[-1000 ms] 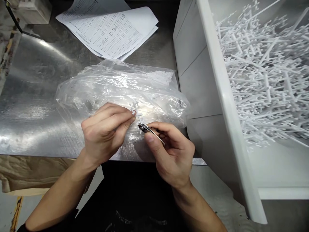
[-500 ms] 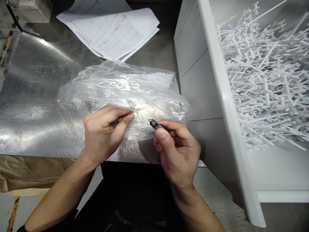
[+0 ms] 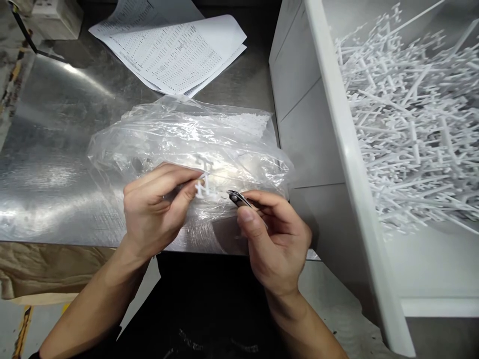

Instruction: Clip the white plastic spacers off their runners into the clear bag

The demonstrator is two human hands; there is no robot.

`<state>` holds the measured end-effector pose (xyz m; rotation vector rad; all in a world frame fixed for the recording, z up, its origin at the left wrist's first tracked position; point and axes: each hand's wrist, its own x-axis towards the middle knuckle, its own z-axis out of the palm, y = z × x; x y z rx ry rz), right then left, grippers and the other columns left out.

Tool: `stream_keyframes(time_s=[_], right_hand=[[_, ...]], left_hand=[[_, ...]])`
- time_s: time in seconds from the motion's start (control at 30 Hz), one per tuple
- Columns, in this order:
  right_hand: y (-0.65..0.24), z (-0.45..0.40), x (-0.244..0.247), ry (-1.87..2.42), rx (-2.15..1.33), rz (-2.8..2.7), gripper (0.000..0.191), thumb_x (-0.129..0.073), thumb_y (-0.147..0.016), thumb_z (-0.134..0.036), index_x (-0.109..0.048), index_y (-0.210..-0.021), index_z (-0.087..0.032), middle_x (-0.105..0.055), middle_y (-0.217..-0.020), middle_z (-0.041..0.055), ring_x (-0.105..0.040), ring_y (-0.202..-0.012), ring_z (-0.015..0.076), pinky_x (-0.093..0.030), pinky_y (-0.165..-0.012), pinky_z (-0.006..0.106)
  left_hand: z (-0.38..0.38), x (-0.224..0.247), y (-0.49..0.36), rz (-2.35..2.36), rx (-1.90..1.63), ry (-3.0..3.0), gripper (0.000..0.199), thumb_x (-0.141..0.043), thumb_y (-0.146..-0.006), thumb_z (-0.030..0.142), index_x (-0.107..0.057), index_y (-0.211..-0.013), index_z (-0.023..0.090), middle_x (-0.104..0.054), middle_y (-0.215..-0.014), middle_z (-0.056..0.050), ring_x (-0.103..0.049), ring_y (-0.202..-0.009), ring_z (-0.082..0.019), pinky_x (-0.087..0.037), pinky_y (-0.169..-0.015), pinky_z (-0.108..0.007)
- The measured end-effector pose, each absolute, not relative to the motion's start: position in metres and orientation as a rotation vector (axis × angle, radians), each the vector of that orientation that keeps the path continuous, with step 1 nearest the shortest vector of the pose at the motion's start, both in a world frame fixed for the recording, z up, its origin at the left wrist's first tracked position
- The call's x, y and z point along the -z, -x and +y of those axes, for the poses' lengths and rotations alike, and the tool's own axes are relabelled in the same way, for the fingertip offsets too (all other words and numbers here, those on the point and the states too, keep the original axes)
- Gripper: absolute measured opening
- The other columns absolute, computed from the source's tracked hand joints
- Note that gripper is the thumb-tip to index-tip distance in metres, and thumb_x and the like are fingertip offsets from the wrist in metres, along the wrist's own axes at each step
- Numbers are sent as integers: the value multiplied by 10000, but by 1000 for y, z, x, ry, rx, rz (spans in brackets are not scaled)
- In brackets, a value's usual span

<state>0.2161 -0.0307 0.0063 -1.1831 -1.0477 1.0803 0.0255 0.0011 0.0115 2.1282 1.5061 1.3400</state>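
Clippers (image 3: 238, 199) gripped in right hand (image 3: 277, 239), pulled back from white piece (image 3: 204, 187) since second ago. Piece pinched in left hand (image 3: 153, 209), turned, above clear bag (image 3: 239, 142). Small gap now, so likely no snip this moment.

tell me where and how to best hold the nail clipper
Probably by its rear, lever end, coming from the right, as the right hand does: the nail clipper is slim and long, its cutting end pointing left toward the white plastic piece in the left hand, so that end should stay free.
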Motion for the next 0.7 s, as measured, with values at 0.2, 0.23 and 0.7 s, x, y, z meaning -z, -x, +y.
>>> stream_keyframes(time_s=[0.2, 0.23, 0.7], right_hand=[[-214, -31, -4, 1185, -1060, -1002, 115, -854, -951, -226, -835, -1061, -252, -798, -798, -16, -705, -619, 137, -626, -603, 278], [-213, -30, -5, 1187, -1057, -1003, 120, -854, -943, -213, -833, -1055, -252, -800, -798, -18, -709, -618, 136, -630, -604, 277], [-210, -27, -8, 1166, -1044, -1005, 146, -864, -916, -165, -839, -1037, -242, -826, -816, -29, -772, -673, 130, -670, -637, 233]], left_hand=[[-1, -8, -20, 1297, -1265, -2240, 139, -737, -1030, 58, -743, -1069, 192, -816, -971, -2, -780, -887, -126, -644, -841, -247], [-1, -7, -20, 1239, -1231, -2234, 147, -726, -1035, 57, -741, -1095, 190, -814, -991, -13, -775, -898, -131, -641, -853, -258], [-7, -6, -18, 905, -1142, -2153, 233, -716, -1019, 0, -723, -1207, 138, -771, -1034, -93, -714, -968, -181, -607, -891, -332]])
